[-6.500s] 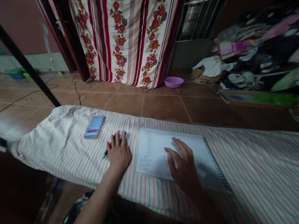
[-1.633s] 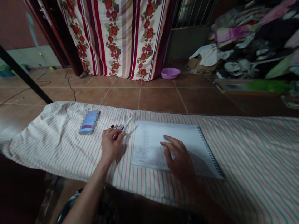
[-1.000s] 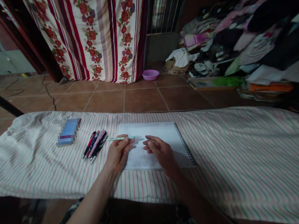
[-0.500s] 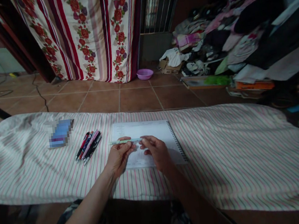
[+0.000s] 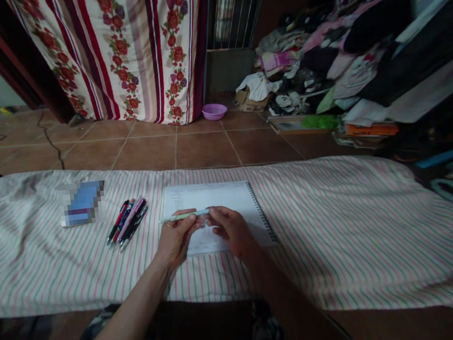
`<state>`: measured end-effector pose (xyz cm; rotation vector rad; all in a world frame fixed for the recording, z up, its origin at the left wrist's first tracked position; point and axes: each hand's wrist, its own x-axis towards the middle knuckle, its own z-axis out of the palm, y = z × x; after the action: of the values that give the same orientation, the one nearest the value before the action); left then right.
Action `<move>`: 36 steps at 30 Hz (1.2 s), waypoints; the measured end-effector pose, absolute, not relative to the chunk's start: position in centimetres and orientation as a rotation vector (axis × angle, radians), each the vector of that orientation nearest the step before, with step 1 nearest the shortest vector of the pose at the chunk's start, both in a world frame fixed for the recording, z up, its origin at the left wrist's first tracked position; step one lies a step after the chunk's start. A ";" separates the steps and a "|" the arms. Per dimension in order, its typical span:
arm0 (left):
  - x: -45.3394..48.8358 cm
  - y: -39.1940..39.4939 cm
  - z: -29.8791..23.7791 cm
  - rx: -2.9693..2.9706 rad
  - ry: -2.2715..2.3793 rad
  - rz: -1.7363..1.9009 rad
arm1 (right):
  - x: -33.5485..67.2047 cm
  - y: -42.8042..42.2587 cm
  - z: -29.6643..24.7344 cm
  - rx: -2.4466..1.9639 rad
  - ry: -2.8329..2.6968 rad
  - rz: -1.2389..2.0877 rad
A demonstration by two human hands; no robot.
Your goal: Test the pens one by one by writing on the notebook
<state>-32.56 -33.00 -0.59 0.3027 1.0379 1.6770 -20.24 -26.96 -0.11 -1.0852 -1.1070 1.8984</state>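
Observation:
A pale green pen [image 5: 177, 217] lies level between my two hands, above a spiral notebook [image 5: 213, 193]. My left hand [image 5: 179, 236] pinches it near the middle between thumb and fingers. At the pen's right end, the fingertips of my right hand [image 5: 232, 228] are closed on it. The notebook is open to a white page with faint writing and has its wire binding on the right. Left of my hands, several pens [image 5: 128, 223] lie bunched together on the striped cloth [image 5: 331, 223].
A blurred-out blue rectangular item [image 5: 85, 202] rests on the cloth at the left. Beyond the cloth-covered surface are a tiled floor, a purple basin [image 5: 214, 111] and a flowered curtain [image 5: 119, 56]. A heap of clothes [image 5: 320, 55] is piled at the back right.
The whole view has shifted slightly, so things appear a little further left. Both hands keep hold of the pen over the notebook, with the right fingers slightly closer to the left hand.

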 end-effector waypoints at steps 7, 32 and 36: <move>-32.1 -33.0 -0.3 0.400 1.169 1.685 | -20.2 -26.6 -0.5 -1.120 -1.156 1.823; -32.0 -32.9 -0.4 0.237 1.061 1.764 | -20.7 -26.8 -0.4 -0.985 -1.398 1.477; -32.1 -32.9 -0.2 0.281 1.070 1.783 | -20.9 -27.2 -0.3 -1.013 -1.289 1.584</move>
<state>-32.07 -32.91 -0.21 0.2813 1.0696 1.7833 -20.94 -27.19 -0.27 -1.0135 -1.2889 1.5843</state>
